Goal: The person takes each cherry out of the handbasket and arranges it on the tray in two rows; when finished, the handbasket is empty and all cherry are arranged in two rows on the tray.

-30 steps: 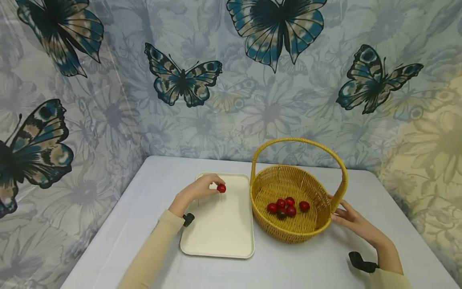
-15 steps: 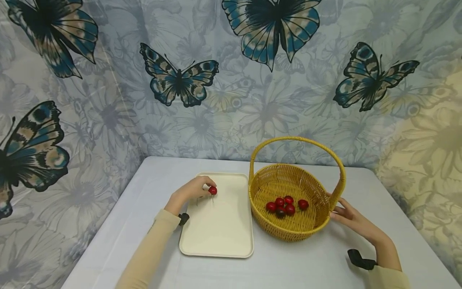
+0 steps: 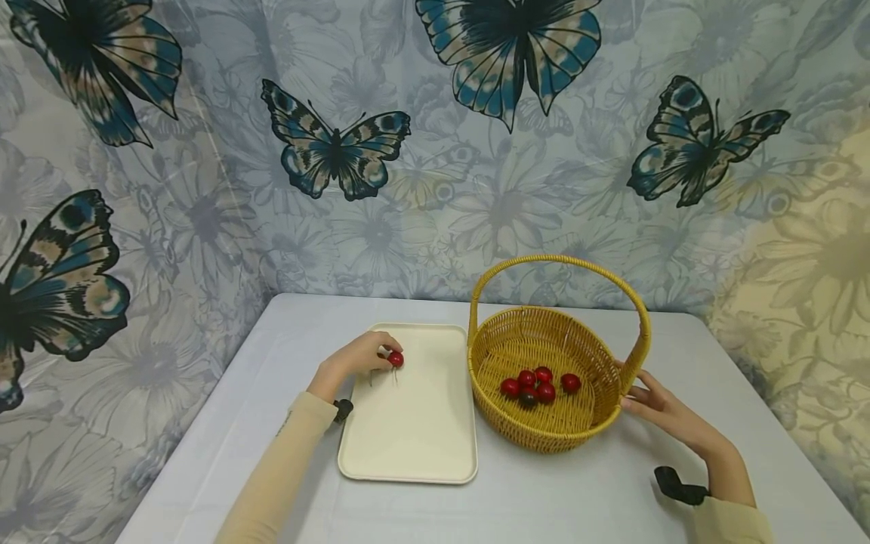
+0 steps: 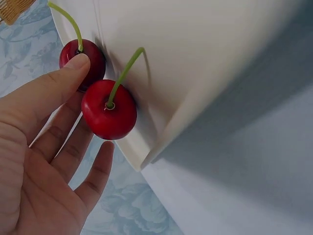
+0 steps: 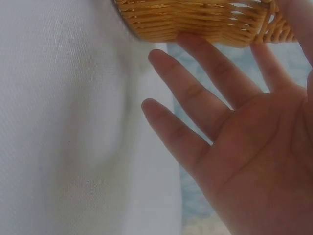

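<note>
My left hand (image 3: 355,358) is over the far left part of the cream tray (image 3: 414,438). Its thumb and fingers pinch a dark red cherry (image 4: 88,73) with a green stem, seen in the head view as the cherry (image 3: 396,360) at the fingertips. Close beside it in the left wrist view is a brighter red cherry (image 4: 109,115), which the hand hides in the head view. My right hand (image 3: 673,415) touches the right side of the yellow wicker basket (image 3: 591,419) near its handle base, with fairly straight fingers (image 5: 188,93).
Inside the basket several cherries (image 3: 546,392) lie in a loose group, one apart on the right. A tall arched handle (image 3: 560,260) spans the basket. Tray and basket stand side by side on a white-covered table (image 3: 401,517), with a butterfly-print cloth (image 3: 503,196) behind.
With the cherry in its fingers, my left hand has moved left over the tray, slowing lately. The right hand stays at the basket. The whole view has shifted slightly.
</note>
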Action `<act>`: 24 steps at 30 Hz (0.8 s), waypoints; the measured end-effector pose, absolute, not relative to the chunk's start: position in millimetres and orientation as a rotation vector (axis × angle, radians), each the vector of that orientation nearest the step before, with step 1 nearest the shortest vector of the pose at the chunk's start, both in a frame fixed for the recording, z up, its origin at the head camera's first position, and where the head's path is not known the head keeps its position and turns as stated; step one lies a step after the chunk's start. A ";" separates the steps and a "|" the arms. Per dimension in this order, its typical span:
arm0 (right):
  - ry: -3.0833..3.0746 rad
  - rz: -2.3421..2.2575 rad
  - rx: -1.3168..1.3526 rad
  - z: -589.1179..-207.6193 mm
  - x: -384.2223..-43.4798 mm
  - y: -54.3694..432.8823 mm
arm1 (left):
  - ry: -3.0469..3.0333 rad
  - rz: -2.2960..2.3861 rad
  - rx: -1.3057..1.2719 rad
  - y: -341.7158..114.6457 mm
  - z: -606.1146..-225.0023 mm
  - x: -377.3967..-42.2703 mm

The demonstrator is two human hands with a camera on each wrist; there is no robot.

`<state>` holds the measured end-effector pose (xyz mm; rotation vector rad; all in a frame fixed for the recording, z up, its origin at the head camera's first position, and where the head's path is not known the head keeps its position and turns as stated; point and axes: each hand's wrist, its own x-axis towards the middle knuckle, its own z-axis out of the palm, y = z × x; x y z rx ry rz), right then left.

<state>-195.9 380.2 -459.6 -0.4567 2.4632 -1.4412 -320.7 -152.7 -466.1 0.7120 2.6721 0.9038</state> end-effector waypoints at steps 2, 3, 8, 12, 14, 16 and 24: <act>2.471 -1.432 -0.455 -459.7 -196.2 380.4 | 2.673 0.905 0.715 -153.1 -465.6 -320.5; 2.471 -1.433 -0.453 -459.8 -196.2 380.5 | 2.673 0.904 0.717 -153.3 -465.0 -320.5; 2.478 -1.419 -0.436 -460.0 -196.4 380.6 | 2.664 0.901 0.732 -154.0 -463.5 -320.4; 2.469 -1.429 -0.440 -459.9 -196.1 380.4 | 2.658 0.909 0.761 -154.2 -463.7 -320.4; 2.455 -1.447 -0.450 -459.8 -195.9 380.5 | 2.659 0.904 0.770 -154.1 -463.5 -320.8; 2.445 -1.459 -0.463 -460.0 -195.7 380.8 | 2.661 0.895 0.780 -153.8 -463.3 -320.9; 2.447 -1.460 -0.446 -462.9 -196.7 381.9 | 2.686 0.837 0.869 -148.7 -460.5 -318.6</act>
